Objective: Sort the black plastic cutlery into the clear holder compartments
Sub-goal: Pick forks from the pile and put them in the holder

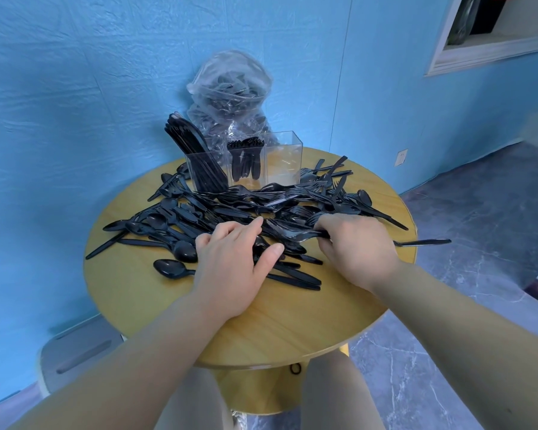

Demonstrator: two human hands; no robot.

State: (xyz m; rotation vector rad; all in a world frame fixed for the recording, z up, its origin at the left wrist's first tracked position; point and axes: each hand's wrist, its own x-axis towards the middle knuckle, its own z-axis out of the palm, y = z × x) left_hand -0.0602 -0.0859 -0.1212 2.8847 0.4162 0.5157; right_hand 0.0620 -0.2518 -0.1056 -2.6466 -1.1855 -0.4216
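A pile of black plastic cutlery (pixel 230 209) (forks, spoons, knives) is spread across a round wooden table (pixel 292 321). Behind it stands a clear holder (pixel 284 162) with three compartments: the left one holds knives (pixel 193 150), the middle one forks (pixel 246 162), and the right one looks empty. My left hand (pixel 233 262) lies flat on the pile, fingers spread. My right hand (pixel 354 246) is closed on a bunch of black forks (pixel 295 232) lying in the pile.
A clear plastic bag (pixel 230 88) with more black cutlery leans against the blue wall behind the holder. One knife (pixel 423 242) overhangs the table's right edge. A grey stool (pixel 75 352) stands low on the left.
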